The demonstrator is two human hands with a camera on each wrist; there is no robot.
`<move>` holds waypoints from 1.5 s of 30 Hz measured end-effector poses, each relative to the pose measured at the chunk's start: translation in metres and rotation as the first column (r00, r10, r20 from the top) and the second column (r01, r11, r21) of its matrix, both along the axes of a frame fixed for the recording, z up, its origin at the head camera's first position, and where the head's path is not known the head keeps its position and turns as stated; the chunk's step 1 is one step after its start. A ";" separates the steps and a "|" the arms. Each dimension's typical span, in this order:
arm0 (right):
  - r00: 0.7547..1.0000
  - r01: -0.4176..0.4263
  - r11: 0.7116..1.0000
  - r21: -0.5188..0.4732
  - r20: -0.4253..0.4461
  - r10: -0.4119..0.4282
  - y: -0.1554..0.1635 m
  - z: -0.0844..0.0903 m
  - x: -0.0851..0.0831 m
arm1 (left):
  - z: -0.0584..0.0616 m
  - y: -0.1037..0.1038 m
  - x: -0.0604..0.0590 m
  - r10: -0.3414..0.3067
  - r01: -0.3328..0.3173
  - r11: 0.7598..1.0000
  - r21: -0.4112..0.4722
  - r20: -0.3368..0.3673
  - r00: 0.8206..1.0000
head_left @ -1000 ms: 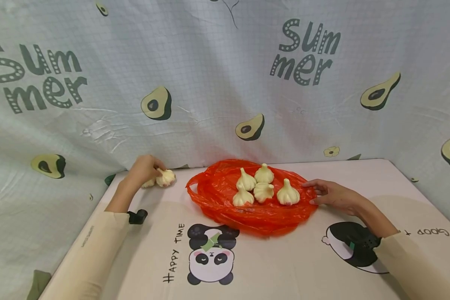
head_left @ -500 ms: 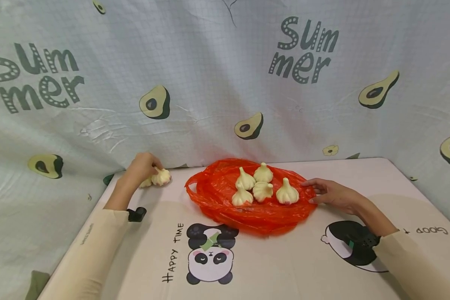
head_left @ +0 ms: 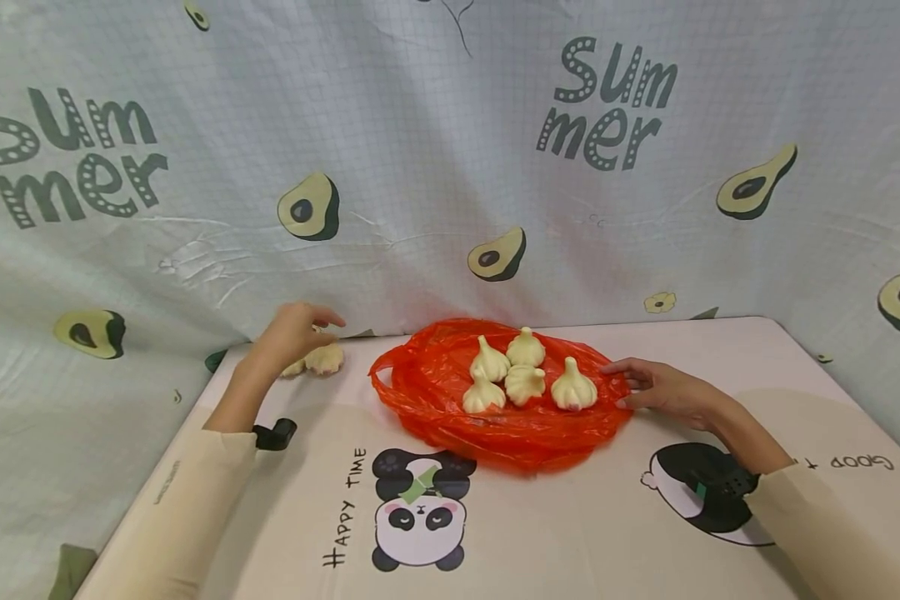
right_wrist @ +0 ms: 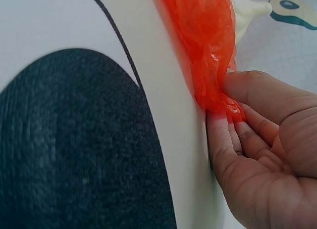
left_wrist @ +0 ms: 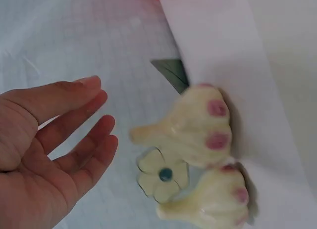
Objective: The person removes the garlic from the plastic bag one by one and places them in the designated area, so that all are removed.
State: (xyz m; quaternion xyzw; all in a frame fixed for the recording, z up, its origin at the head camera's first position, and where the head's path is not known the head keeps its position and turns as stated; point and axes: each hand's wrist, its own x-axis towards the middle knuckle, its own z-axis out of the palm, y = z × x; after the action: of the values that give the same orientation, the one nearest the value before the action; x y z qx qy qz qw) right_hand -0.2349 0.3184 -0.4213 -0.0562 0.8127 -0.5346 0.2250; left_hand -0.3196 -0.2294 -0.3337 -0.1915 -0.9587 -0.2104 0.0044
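At the table's back left, two garlic bulbs stand side by side; the nearer-to-bag garlic bulb (left_wrist: 198, 125) and the other garlic bulb (left_wrist: 213, 197) have pink-marked bases. My left hand (head_left: 288, 337) hovers beside their stems, fingers apart and holding nothing, as the left wrist view shows. A red plastic bag (head_left: 435, 383) lies spread at the centre back, with several garlic bulbs (head_left: 525, 383) resting on it. My right hand (head_left: 663, 392) pinches the bag's right edge between thumb and fingers; in the right wrist view the gathered plastic (right_wrist: 213, 75) sits between them.
A white printed cloth (head_left: 390, 167) hangs like a wall right behind the table. The pale table (head_left: 555, 533) carries printed pandas. A bag handle loop (head_left: 381, 375) sticks out on the left side, toward the two bulbs.
My left hand has let go of the garlic bulb's stem and risen slightly, its fingers spreading. The bulb stays on the table beside the other. My right hand has kept its grip on the bag.
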 end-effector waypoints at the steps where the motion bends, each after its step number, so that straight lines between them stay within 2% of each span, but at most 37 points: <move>1: 1.000 0.000 1.000 -0.001 0.000 0.000 0.000 0.000 0.000 | 0.001 0.004 0.002 -0.012 0.013 1.000 0.016 -0.006 1.000; 8: 1.000 -0.005 1.000 -0.002 -0.004 0.005 0.001 0.000 0.000 | 0.011 0.037 0.017 -0.124 0.127 0.984 0.122 -0.031 0.992; 13: 1.000 -0.006 1.000 0.004 -0.006 0.006 0.001 0.000 -0.001 | 0.018 0.061 0.027 -0.187 0.181 0.970 0.164 0.022 0.982; 17: 1.000 -0.004 1.000 0.008 -0.006 0.004 0.001 0.000 -0.001 | 0.021 0.080 0.035 -0.228 0.214 0.964 0.160 0.075 0.971; 24: 1.000 -0.008 1.000 -0.008 -0.005 0.008 0.000 0.001 0.000 | 0.021 0.109 0.044 -0.339 0.324 0.935 0.142 0.097 0.936; 29: 1.000 -0.004 1.000 -0.004 -0.004 0.004 -0.001 0.001 0.001 | 0.017 0.125 0.041 -0.419 0.404 0.903 0.145 0.096 0.903; 32: 1.000 -0.001 1.000 -0.001 -0.005 0.001 -0.001 0.000 0.002 | 0.014 0.134 0.036 -0.474 0.456 0.876 0.155 0.112 0.873; 36: 1.000 0.001 1.000 -0.004 -0.004 -0.001 -0.001 -0.001 0.002 | 0.009 0.143 0.029 -0.520 0.497 0.853 0.162 0.165 0.838; 45: 1.000 -0.008 1.000 -0.008 -0.009 0.007 -0.001 -0.003 0.002 | -0.003 0.163 0.019 -0.534 0.511 0.844 0.160 0.316 0.784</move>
State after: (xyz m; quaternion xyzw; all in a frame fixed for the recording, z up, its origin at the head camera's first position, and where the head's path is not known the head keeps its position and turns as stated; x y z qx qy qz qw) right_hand -0.2328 0.3177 -0.4240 -0.0625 0.8113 -0.5367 0.2232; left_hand -0.3011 -0.0667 -0.3372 -0.4088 -0.8457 -0.2653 -0.2176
